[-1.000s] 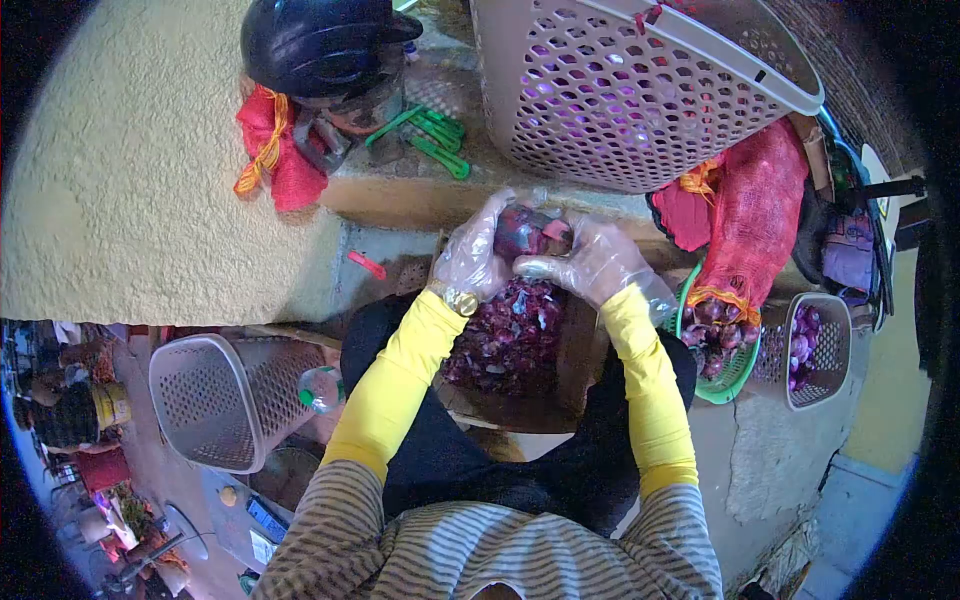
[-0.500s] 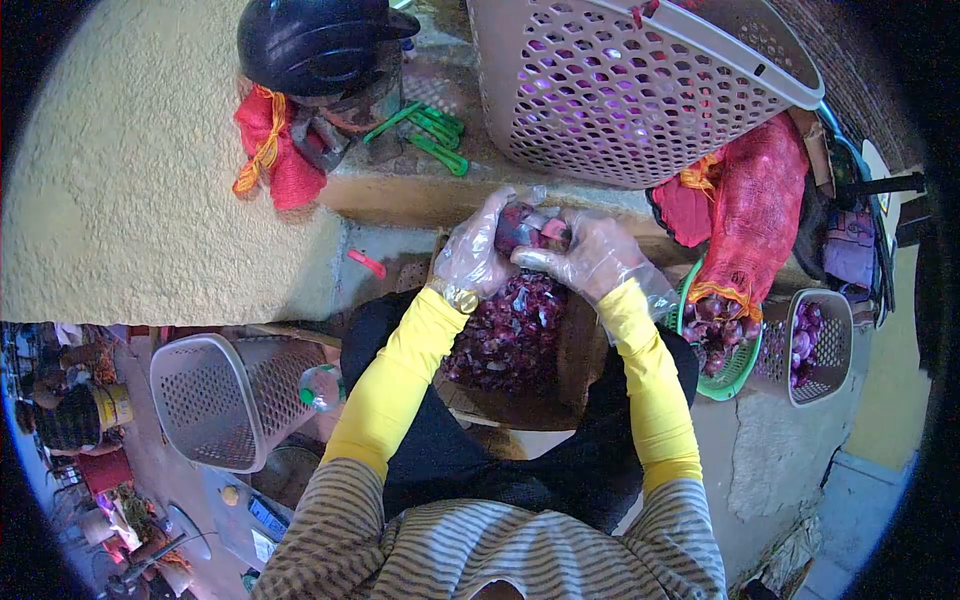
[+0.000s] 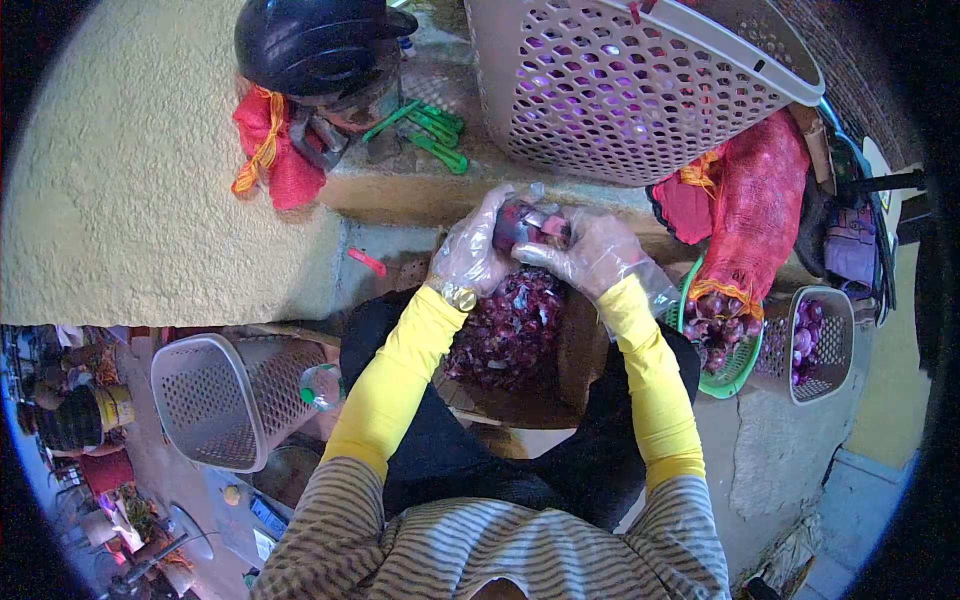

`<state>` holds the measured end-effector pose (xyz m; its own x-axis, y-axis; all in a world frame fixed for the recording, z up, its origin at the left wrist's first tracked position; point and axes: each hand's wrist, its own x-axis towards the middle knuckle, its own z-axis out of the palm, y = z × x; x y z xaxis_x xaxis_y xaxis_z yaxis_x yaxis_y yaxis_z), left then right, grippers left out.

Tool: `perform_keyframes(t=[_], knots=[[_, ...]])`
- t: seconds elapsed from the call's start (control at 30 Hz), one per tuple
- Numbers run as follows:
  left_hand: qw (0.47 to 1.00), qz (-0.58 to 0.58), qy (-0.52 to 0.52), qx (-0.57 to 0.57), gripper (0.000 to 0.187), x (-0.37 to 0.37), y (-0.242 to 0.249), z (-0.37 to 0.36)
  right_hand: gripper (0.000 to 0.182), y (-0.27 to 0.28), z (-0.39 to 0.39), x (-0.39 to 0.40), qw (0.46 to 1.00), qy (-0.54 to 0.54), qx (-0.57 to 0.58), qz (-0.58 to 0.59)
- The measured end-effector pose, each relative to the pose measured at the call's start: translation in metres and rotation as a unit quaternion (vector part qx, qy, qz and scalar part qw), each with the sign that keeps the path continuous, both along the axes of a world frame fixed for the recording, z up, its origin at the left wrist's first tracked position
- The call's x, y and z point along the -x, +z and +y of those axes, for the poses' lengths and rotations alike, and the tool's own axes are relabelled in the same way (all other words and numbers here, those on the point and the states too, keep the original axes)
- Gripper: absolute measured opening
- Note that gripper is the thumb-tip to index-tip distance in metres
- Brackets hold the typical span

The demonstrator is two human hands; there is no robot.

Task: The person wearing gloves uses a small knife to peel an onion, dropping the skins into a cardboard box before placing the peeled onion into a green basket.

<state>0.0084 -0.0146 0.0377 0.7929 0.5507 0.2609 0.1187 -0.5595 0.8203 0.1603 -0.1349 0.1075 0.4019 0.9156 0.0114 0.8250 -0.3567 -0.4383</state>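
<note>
Head | onion (image 3: 522, 224) gripped between left hand (image 3: 472, 250) and right hand (image 3: 590, 255)

Both arms, in bright yellow sleeves, reach up from the lower middle of the frame and meet just above centre. The left hand (image 3: 470, 250) (clear plastic glove, gold wristwatch) curls inward, fingers bent; the gloved right hand (image 3: 590, 258) faces it, fingertips touching.

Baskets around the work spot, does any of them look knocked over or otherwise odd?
Yes: the empty grey basket at lower left lies tipped on its side, and the large basket up top sits tilted. Both hands hold a red onion.
</note>
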Motion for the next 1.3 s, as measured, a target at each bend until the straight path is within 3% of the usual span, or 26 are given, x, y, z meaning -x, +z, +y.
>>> perform_keyframes(t=[0.13,0.23,0.27,0.3,0.33,0.4,0.53,0.63,0.73,0.8,0.9,0.93,0.97,1.07,1.13,1.23,1.3], knots=[[0.998,-0.045,-0.012,-0.03,0.077,-0.001,-0.004,0.0,0.071,0.001,0.002,-0.001,0.999,-0.001,0.035,0.0],[0.998,-0.053,-0.033,0.031,0.065,-0.008,-0.012,0.004,0.069,-0.003,0.003,-0.001,0.998,-0.015,0.05,0.022],[0.897,-0.165,-0.058,0.406,0.057,-0.015,-0.018,0.006,0.069,-0.005,0.003,0.0,0.998,-0.03,0.054,0.033],[0.65,-0.25,-0.073,0.713,0.051,-0.019,-0.024,0.008,0.069,-0.007,0.004,-0.001,0.998,-0.03,0.054,0.033],[0.65,-0.25,-0.073,0.713,0.051,-0.021,-0.035,0.01,0.067,-0.008,0.004,-0.002,0.997,-0.028,0.06,0.034],[0.874,-0.177,-0.063,0.449,0.047,-0.023,-0.055,0.011,0.065,-0.01,0.004,-0.003,0.997,-0.025,0.067,0.035],[0.859,-0.191,-0.05,0.473,0.046,-0.021,-0.043,0.009,0.07,-0.015,0.005,-0.006,0.998,0.01,0.059,0.034],[0.883,-0.17,-0.052,0.434,0.045,-0.011,-0.03,0.006,0.068,-0.016,0.004,-0.009,0.996,0.063,0.058,0.032],[0.868,-0.224,-0.067,0.437,0.045,-0.012,-0.024,0.0,0.065,-0.019,0.001,-0.008,0.994,0.093,0.044,0.018],[0.783,-0.192,-0.048,0.59,0.048,-0.017,-0.022,0.006,0.063,-0.019,-0.002,-0.004,0.994,0.107,0.031,0.005],[0.828,-0.181,-0.031,0.53,0.05,-0.013,-0.046,0.017,0.06,-0.011,-0.005,0.003,0.988,0.146,0.043,-0.031],[0.789,-0.198,-0.038,0.58,0.05,-0.015,-0.042,0.016,0.059,-0.01,-0.005,0.004,0.979,0.181,0.077,-0.051],[0.789,-0.199,-0.037,0.58,0.05,-0.014,-0.038,0.016,0.058,-0.009,-0.006,0.005,0.967,0.216,0.111,-0.07],[0.774,-0.232,-0.019,0.589,0.052,-0.012,-0.017,0.015,0.057,-0.018,-0.01,0.002,0.969,0.229,0.066,-0.059],[0.6,-0.237,-0.004,0.764,0.051,-0.01,0.001,0.016,0.056,-0.015,-0.011,0.0,0.969,0.229,0.062,-0.067],[0.595,-0.252,-0.024,0.763,0.05,-0.01,-0.003,0.017,0.056,-0.012,-0.011,-0.005,0.978,0.198,0.047,-0.045],[0.6,-0.26,-0.028,0.756,0.048,-0.011,-0.002,0.013,0.057,-0.025,-0.011,-0.006,0.981,0.171,0.007,-0.094]])
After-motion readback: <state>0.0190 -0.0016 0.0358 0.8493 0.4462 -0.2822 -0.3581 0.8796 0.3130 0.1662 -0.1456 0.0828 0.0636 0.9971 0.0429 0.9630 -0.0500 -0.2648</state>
